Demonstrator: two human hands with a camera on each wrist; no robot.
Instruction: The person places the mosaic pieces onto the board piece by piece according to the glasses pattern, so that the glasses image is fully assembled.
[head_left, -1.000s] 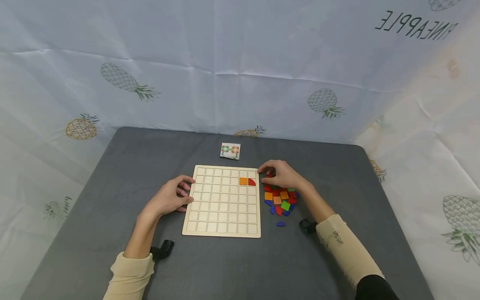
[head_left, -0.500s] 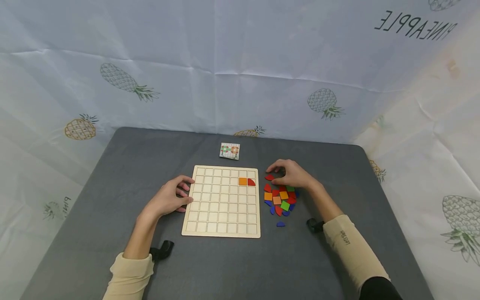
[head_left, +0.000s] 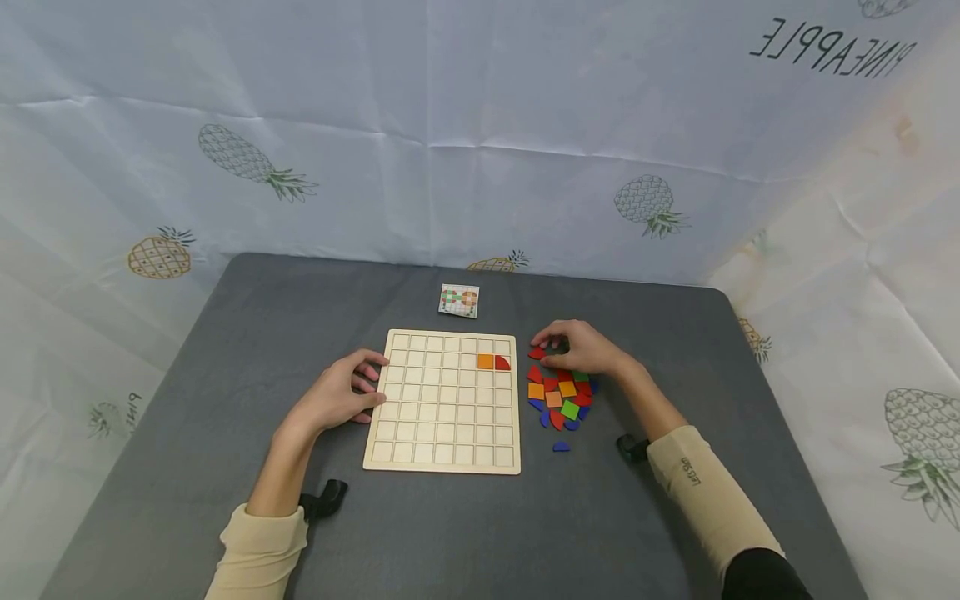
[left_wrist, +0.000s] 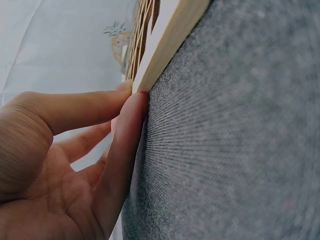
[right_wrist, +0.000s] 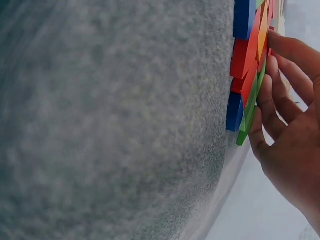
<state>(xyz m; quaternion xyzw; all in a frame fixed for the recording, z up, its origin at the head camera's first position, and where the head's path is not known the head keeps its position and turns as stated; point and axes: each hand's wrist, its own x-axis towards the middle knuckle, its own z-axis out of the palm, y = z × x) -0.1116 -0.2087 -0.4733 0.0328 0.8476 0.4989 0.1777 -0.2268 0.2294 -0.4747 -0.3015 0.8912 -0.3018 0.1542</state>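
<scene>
A pale wooden grid board [head_left: 435, 462] lies on the table with an orange square tile [head_left: 486, 362] and a red quarter-round tile [head_left: 502, 363] in its cells. My left hand [head_left: 343, 392] holds the board's left edge; thumb and finger meet at the rim in the left wrist view. Beyond the board's right side, my right hand [head_left: 581, 346] pinches a red curved tile [head_left: 537, 353] between thumb and forefinger. Its palm is over the upper part of a pile of red, orange, green and blue tiles [head_left: 553, 399], hiding some.
A small card [head_left: 459, 300] with a coloured pattern lies behind the board. One blue tile [head_left: 561, 447] sits apart, nearer than the pile. The grey table [head_left: 450, 533] ends at a hanging pineapple-print cloth [head_left: 480, 208].
My right hand has drawn back rightward from the board's edge and come to the red curved tile, which now shifts slightly left with the fingertips. The left hand stays at the board.
</scene>
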